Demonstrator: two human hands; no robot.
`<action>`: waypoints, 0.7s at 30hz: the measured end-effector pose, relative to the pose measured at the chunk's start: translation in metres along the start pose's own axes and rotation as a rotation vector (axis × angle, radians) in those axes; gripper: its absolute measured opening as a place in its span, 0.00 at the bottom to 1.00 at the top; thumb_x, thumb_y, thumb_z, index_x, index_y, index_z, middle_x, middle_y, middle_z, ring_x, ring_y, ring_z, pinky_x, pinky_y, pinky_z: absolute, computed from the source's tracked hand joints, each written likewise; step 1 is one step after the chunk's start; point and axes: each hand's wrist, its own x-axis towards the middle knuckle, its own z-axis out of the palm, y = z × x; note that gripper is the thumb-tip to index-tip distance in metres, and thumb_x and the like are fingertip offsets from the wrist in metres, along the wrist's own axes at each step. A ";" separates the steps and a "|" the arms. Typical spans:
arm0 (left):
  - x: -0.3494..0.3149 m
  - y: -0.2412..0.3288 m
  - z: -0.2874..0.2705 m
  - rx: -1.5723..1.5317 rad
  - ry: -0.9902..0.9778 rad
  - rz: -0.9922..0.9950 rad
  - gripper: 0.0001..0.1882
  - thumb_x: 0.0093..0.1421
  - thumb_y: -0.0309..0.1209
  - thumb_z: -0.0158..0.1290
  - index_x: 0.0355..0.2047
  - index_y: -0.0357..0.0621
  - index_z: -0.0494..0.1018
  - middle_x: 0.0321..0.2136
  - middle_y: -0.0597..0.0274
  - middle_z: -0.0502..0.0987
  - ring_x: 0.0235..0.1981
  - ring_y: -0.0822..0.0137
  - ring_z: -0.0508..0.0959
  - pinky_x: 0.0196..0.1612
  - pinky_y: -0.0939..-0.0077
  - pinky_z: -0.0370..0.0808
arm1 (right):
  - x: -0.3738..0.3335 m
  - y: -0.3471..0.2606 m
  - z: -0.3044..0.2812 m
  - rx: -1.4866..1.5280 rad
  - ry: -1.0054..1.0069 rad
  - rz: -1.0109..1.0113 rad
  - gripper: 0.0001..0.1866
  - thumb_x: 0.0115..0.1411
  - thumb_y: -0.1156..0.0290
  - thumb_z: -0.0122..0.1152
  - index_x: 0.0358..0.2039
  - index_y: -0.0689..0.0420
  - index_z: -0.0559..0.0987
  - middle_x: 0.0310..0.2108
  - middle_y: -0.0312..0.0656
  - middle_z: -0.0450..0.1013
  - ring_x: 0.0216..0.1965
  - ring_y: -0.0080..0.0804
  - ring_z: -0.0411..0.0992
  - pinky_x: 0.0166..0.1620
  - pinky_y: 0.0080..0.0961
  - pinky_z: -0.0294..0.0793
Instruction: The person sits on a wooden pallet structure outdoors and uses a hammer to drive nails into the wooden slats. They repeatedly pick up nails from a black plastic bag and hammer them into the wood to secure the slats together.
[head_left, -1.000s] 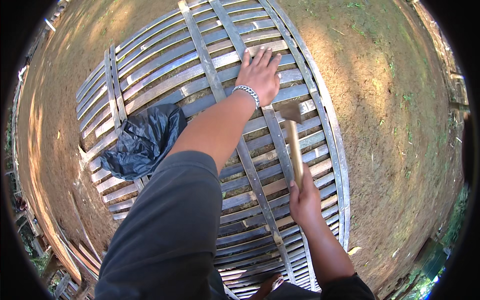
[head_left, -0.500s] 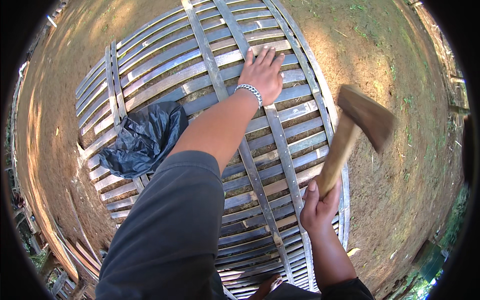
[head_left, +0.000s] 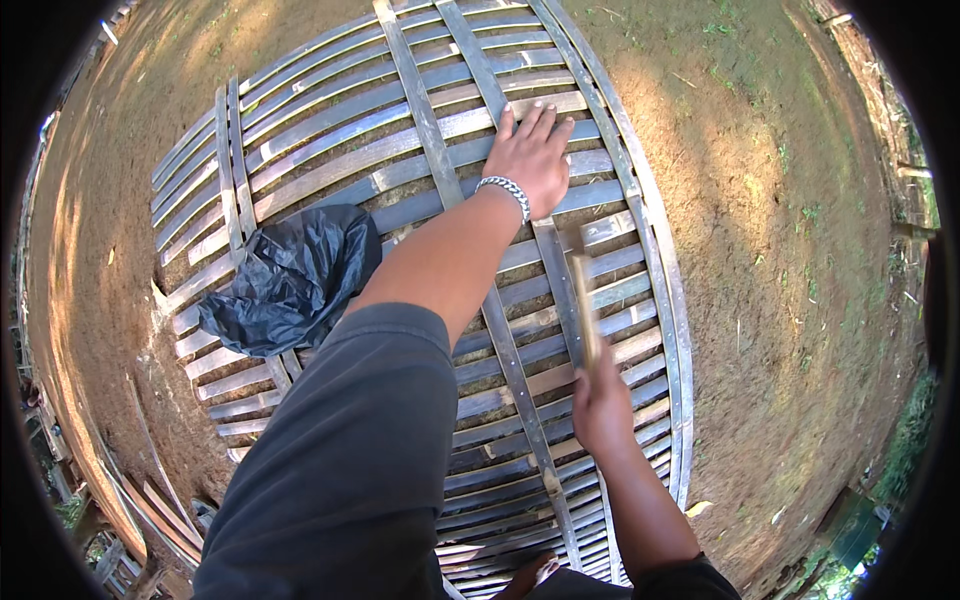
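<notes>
A large panel of split bamboo slats [head_left: 425, 125], with long strips crossing them, lies on the ground beneath my arms. My left hand [head_left: 530, 165] rests flat on its upper part, fingers stretched out over one of the long strips, and a chain bracelet circles the wrist. Lower and to the right, my right hand [head_left: 603, 410] is closed round the wooden handle of a hatchet [head_left: 585, 310]. The hatchet is seen nearly edge-on over the slats, just below my left hand. Its head is smeared by motion, so I cannot tell whether it touches the bamboo.
A crumpled black plastic bag [head_left: 300, 280] lies on the panel left of my left forearm. Bare brown soil [head_left: 760, 330] with sparse grass surrounds the panel. Loose bamboo strips [head_left: 165, 515] lie at the lower left. Part of a foot [head_left: 540, 572] shows at the bottom.
My right hand has swung the hatchet left and inward, from over the soil beyond the panel's right edge to over the slats. My left hand stays on the strip.
</notes>
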 end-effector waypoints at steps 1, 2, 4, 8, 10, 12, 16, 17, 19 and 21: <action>0.001 0.003 0.000 -0.013 -0.004 0.004 0.31 0.71 0.39 0.41 0.73 0.45 0.59 0.74 0.50 0.57 0.77 0.54 0.52 0.78 0.44 0.40 | -0.002 0.003 -0.002 0.039 0.072 0.021 0.29 0.70 0.76 0.54 0.70 0.63 0.61 0.39 0.57 0.77 0.38 0.50 0.79 0.39 0.39 0.79; 0.003 0.007 0.001 -0.026 -0.008 0.009 0.31 0.71 0.39 0.41 0.73 0.45 0.59 0.74 0.50 0.57 0.77 0.54 0.52 0.78 0.44 0.40 | -0.005 0.003 -0.006 0.077 0.145 0.042 0.28 0.70 0.78 0.53 0.69 0.65 0.61 0.35 0.51 0.75 0.33 0.41 0.76 0.35 0.33 0.77; 0.004 0.002 0.000 0.003 -0.009 -0.004 0.31 0.72 0.39 0.41 0.73 0.45 0.59 0.74 0.50 0.57 0.77 0.54 0.52 0.78 0.45 0.40 | 0.001 -0.004 -0.015 0.183 0.298 -0.043 0.25 0.71 0.78 0.52 0.67 0.67 0.62 0.31 0.43 0.73 0.26 0.29 0.72 0.30 0.25 0.74; -0.003 -0.006 -0.001 0.026 0.004 -0.017 0.30 0.72 0.39 0.40 0.73 0.46 0.59 0.74 0.51 0.57 0.77 0.55 0.52 0.78 0.45 0.40 | 0.008 -0.026 -0.025 0.726 0.441 -0.270 0.18 0.72 0.74 0.53 0.58 0.67 0.65 0.32 0.43 0.73 0.27 0.29 0.72 0.32 0.25 0.74; 0.001 0.002 0.000 0.006 0.001 -0.005 0.30 0.72 0.39 0.40 0.73 0.46 0.59 0.74 0.51 0.57 0.77 0.55 0.52 0.78 0.45 0.40 | -0.006 -0.003 -0.002 0.283 0.283 -0.121 0.26 0.70 0.76 0.54 0.66 0.65 0.61 0.36 0.55 0.75 0.34 0.46 0.78 0.37 0.34 0.78; 0.001 0.002 0.000 -0.001 0.000 -0.007 0.30 0.72 0.39 0.40 0.73 0.46 0.59 0.74 0.51 0.58 0.77 0.55 0.52 0.78 0.45 0.40 | -0.001 0.000 0.003 0.118 -0.014 -0.020 0.29 0.69 0.75 0.54 0.69 0.62 0.60 0.39 0.65 0.77 0.41 0.65 0.80 0.41 0.44 0.80; 0.000 0.000 -0.001 -0.001 0.009 -0.010 0.30 0.71 0.38 0.40 0.73 0.45 0.59 0.74 0.51 0.58 0.77 0.55 0.52 0.78 0.45 0.41 | -0.007 -0.017 -0.016 0.300 0.209 0.030 0.26 0.69 0.77 0.54 0.66 0.67 0.64 0.33 0.53 0.76 0.31 0.45 0.78 0.33 0.35 0.78; -0.004 -0.003 -0.001 0.012 0.007 -0.016 0.31 0.71 0.38 0.40 0.73 0.45 0.59 0.74 0.51 0.58 0.77 0.55 0.52 0.78 0.45 0.41 | -0.003 -0.024 -0.023 0.452 0.264 0.029 0.23 0.69 0.78 0.54 0.62 0.70 0.66 0.29 0.44 0.74 0.25 0.32 0.74 0.28 0.28 0.74; -0.004 -0.006 0.001 0.009 0.018 -0.015 0.30 0.71 0.38 0.41 0.73 0.45 0.59 0.74 0.50 0.58 0.77 0.54 0.52 0.78 0.44 0.41 | 0.011 -0.031 -0.035 0.606 0.515 -0.373 0.13 0.73 0.75 0.50 0.53 0.68 0.68 0.26 0.40 0.72 0.20 0.21 0.66 0.23 0.19 0.67; 0.002 0.001 -0.002 0.006 0.026 0.000 0.30 0.71 0.38 0.41 0.73 0.45 0.59 0.74 0.50 0.58 0.77 0.54 0.52 0.78 0.44 0.41 | 0.010 -0.018 -0.029 0.464 0.512 -0.405 0.15 0.72 0.76 0.50 0.56 0.69 0.66 0.24 0.40 0.71 0.19 0.21 0.65 0.23 0.20 0.67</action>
